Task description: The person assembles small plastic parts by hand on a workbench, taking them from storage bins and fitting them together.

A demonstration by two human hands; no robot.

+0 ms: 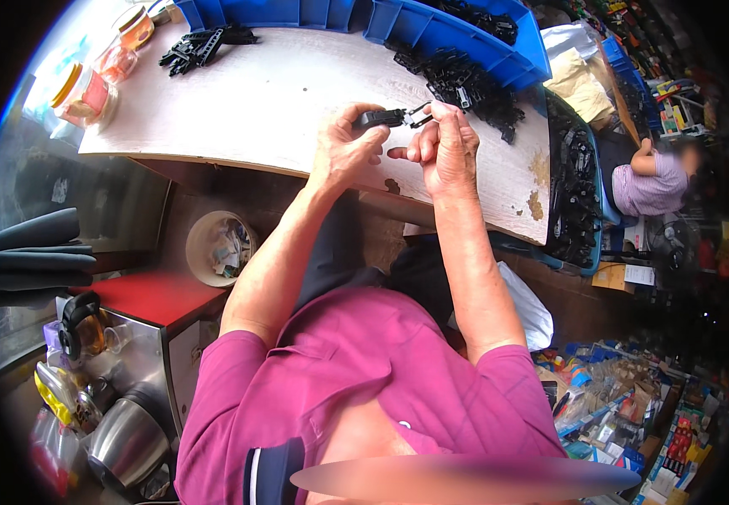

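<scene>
Over the front part of the pale worktable (255, 105), my left hand (339, 151) is closed round a black plastic piece (377, 119) with a narrower end pointing right. My right hand (449, 156) pinches a small black part with a light, metallic-looking middle (419, 116) between thumb and fingers. The two pieces are very close at their ends; whether they are joined I cannot tell. Beyond my right hand spreads a heap of black plastic parts (457, 80). A smaller pile of long black parts (200, 50) lies at the far left.
Blue bins (268, 14) line the table's back edge; the right blue bin (529, 55) holds black parts. Jars (82, 97) stand at the left. A crate (598, 265) of black parts adjoins the table's right end, with another person (651, 185) beyond. Below left is a white bucket (198, 252).
</scene>
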